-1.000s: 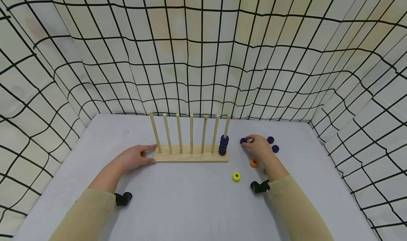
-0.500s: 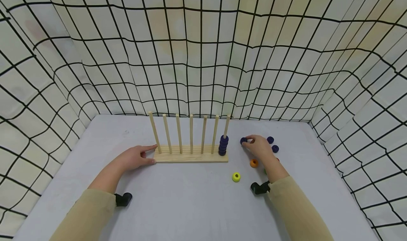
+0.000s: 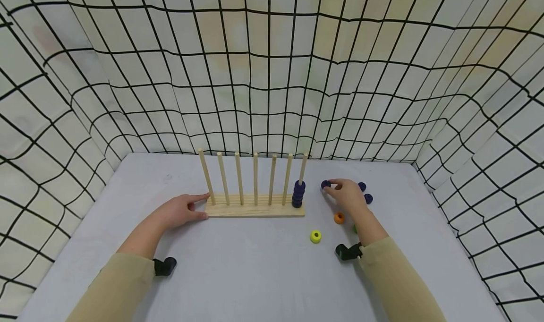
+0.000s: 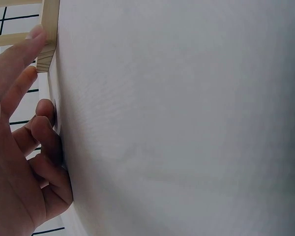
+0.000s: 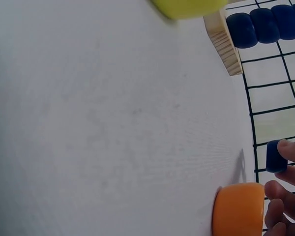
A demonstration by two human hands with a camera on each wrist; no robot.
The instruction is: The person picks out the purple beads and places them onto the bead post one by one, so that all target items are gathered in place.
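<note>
A wooden peg rack [image 3: 255, 210] with a row of upright pegs stands on the table. My left hand [image 3: 178, 212] holds the rack's left end between thumb and index finger; the other fingers are loosely curled in the left wrist view. Several dark blue beads [image 3: 299, 194] are stacked on the rightmost peg. Right of the rack, my right hand [image 3: 347, 195] pinches a dark blue bead [image 5: 275, 156] between thumb and index finger. That bead appears just off the table in the right wrist view. Two loose dark blue beads [image 3: 368, 198] lie beyond this hand.
An orange bead [image 3: 338, 218] and a yellow bead [image 3: 315, 236] lie on the white table [image 3: 255, 275] near my right forearm. A green bead [image 3: 355, 228] is partly hidden by that forearm. Black netting [image 3: 269, 89] surrounds the table at the back and sides.
My right hand has raised the pinched bead slightly, shifting it a little away from me. The left hand and the rack have stayed in place.
</note>
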